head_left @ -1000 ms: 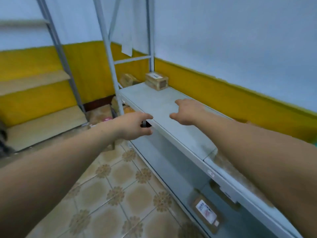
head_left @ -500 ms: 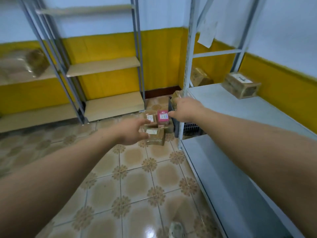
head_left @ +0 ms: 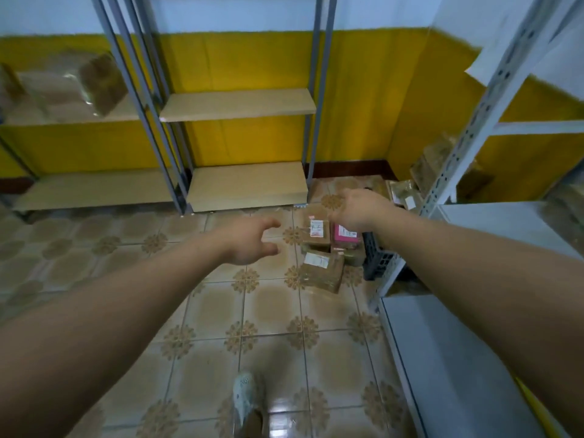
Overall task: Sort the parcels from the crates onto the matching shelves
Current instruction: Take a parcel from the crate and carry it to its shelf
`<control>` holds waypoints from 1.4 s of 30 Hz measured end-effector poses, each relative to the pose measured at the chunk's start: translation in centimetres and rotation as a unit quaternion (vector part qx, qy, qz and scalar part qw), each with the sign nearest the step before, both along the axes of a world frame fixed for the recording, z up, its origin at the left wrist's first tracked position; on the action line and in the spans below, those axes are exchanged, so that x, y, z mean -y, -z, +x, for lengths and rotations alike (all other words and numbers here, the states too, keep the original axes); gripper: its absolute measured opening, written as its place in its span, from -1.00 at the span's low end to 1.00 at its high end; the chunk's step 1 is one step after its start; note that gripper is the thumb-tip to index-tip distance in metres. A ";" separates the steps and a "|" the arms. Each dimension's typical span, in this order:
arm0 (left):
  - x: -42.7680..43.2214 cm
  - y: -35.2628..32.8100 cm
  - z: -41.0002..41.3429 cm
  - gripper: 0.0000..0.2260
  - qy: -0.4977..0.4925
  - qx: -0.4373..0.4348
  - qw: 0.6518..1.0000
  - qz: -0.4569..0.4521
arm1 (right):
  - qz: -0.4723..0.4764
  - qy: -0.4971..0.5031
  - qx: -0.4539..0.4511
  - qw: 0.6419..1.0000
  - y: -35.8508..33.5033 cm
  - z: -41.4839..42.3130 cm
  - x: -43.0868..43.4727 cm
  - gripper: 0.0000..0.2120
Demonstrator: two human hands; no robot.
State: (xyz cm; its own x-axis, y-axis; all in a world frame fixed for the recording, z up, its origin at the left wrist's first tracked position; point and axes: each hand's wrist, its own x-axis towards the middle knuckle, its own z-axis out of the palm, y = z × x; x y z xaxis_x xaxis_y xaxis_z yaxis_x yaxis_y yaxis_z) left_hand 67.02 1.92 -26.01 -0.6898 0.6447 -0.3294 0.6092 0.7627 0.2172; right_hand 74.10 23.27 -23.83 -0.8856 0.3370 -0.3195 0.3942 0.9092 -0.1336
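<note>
Several brown cardboard parcels lie on the tiled floor by the corner: the nearest brown parcel (head_left: 322, 273) with a white label, another brown parcel (head_left: 316, 230) behind it, and a pink parcel (head_left: 346, 237) beside a dark crate (head_left: 374, 260). My left hand (head_left: 251, 240) hovers over the floor left of the pile, fingers loosely spread, holding nothing. My right hand (head_left: 358, 208) hangs above the pink parcel, fingers relaxed and empty.
A white metal rack (head_left: 448, 343) runs along the right, with brown parcels (head_left: 426, 165) behind its post. Wooden shelves (head_left: 246, 184) on grey uprights stand against the yellow wall; a wrapped parcel (head_left: 63, 86) sits on the upper left shelf. My shoe (head_left: 245, 396) is on the floor.
My view has swung left from the white rack to the floor pile. Both empty hands have moved with it toward the parcels and opened a little.
</note>
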 end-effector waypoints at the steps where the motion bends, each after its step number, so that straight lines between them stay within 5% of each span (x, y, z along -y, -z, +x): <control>1: -0.3 0.6 -2.3 -0.42 0.007 0.003 1.000 -0.002 | 0.006 -0.003 0.005 1.000 0.5 -2.0 -0.2 -0.53; 14: -11.5 4.2 -23.6 -0.43 0.131 0.095 0.985 -0.063 | -0.064 0.160 0.053 0.984 6.9 -17.7 -9.8 -0.41; 20: -20.5 10.1 -29.7 -0.46 0.146 0.159 0.972 -0.088 | -0.107 0.196 0.071 0.972 12.6 -22.6 -18.7 -0.60; 32: -30.9 34.7 -39.5 -0.44 0.117 0.276 0.930 -0.213 | -0.249 0.324 0.160 0.899 34.9 -28.7 -27.7 -0.54; 42: -32.3 62.1 -42.2 -0.48 -0.022 0.354 0.907 -0.226 | -0.277 0.412 0.163 0.853 62.7 -31.1 -28.5 -0.42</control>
State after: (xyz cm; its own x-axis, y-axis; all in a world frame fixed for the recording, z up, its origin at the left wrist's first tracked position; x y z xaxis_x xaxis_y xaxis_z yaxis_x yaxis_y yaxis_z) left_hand 24.81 34.22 -88.12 -0.2247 0.3099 -0.9238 0.4056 0.8918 0.2005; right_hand 42.96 51.75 -86.53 -0.2552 0.5193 -0.8156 0.9669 0.1379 -0.2148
